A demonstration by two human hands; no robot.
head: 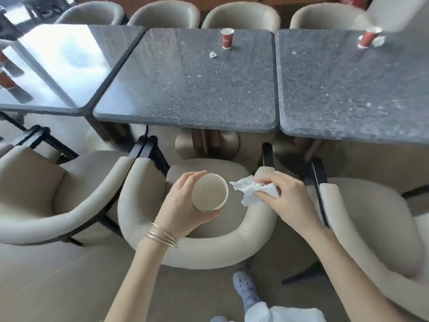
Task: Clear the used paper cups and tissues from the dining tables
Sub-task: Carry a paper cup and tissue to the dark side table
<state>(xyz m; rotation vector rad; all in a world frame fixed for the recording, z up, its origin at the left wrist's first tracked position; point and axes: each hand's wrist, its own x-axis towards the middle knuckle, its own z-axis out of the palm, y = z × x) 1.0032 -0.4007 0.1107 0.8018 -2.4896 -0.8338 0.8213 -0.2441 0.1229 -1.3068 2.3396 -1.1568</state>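
Paper cup [210, 192] in curled fingers [195, 175] of left hand [181, 205], right hand [287, 196] pinching tissue [250, 190]; red cup [227, 39] print unreadable.

No text can be read. The red cup [227, 38] on the middle table [185, 94] bears a faint pale mark, too blurred to make out. The second red cup [368, 37], on the right table [348, 94], shows only blur.

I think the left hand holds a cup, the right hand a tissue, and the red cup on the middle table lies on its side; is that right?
Not quite: the head view shows the red cup on the middle table standing upright. The left hand does hold a cup and the right hand a tissue.
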